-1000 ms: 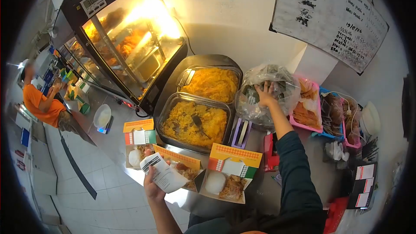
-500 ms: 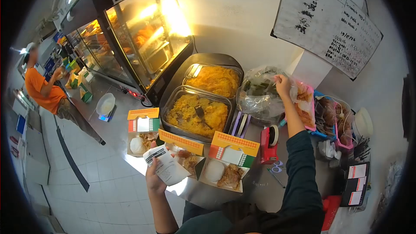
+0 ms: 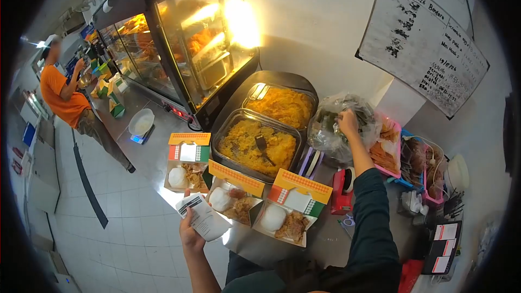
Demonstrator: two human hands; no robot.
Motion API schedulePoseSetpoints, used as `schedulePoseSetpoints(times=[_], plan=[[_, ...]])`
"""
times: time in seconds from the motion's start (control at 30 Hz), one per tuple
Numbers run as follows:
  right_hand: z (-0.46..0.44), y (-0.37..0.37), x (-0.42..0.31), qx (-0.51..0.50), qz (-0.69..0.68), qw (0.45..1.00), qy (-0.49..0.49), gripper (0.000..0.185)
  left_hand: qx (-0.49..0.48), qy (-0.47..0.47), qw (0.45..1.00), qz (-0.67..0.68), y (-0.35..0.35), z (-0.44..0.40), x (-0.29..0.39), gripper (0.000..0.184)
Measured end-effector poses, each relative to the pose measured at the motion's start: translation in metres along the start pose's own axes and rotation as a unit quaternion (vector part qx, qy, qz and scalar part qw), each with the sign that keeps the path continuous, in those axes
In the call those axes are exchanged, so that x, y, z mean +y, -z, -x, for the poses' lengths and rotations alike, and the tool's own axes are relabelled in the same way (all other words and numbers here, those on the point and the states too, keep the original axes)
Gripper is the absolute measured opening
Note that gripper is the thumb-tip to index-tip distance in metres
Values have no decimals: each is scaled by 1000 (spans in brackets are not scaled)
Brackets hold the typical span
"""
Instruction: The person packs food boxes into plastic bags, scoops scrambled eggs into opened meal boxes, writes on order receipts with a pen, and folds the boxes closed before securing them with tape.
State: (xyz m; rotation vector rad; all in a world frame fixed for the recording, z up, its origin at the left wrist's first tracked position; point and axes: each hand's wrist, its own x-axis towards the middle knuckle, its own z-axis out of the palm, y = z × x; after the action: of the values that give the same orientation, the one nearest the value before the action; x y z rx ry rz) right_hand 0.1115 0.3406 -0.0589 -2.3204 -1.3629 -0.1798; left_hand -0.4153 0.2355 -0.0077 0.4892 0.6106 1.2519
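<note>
My left hand (image 3: 192, 232) grips a white printed paper slip (image 3: 206, 218) in front of the meal boxes. At the clear plastic bag (image 3: 362, 145), my right hand (image 3: 348, 122) reaches in among dark green contents; its fingers are curled and their tips partly hidden. Three open cardboard meal boxes stand along the counter: a left box (image 3: 188, 149), a middle box (image 3: 237, 178) and a right box (image 3: 301, 185). Each holds a white mound of rice and browned pieces of food. Behind them, a front tray (image 3: 228, 154) and a rear tray (image 3: 312, 97) hold yellow-orange food; a black utensil (image 3: 261, 144) rests in the front one.
A lit glass food warmer (image 3: 154, 59) stands at the back left. Right of the trays are a red tape dispenser (image 3: 342, 198), scissors (image 3: 347, 220) and a pink basket (image 3: 400, 154). A bowl sits on a blue scale (image 3: 139, 139). A person in orange (image 3: 58, 95) stands farther left.
My right hand has gone from the bag's upper edge down into its opening. The left hand still holds the slip, slightly lower left. The whole view has shifted.
</note>
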Motion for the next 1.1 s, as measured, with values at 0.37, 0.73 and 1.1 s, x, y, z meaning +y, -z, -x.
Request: schedulePoseSetpoints(times=[0.37, 0.73, 1.1], plan=[[-9, 72, 38, 125, -133, 983, 15, 14, -14, -1, 999, -36, -4, -3, 2, 44], [208, 128, -107, -129, -531, 836, -38, 17, -415, 266, 864, -104, -98, -27, -90, 46], [315, 68, -63, 7, -614, 739, -277, 14, -428, 139, 468, -761, -34, -44, -142, 23]])
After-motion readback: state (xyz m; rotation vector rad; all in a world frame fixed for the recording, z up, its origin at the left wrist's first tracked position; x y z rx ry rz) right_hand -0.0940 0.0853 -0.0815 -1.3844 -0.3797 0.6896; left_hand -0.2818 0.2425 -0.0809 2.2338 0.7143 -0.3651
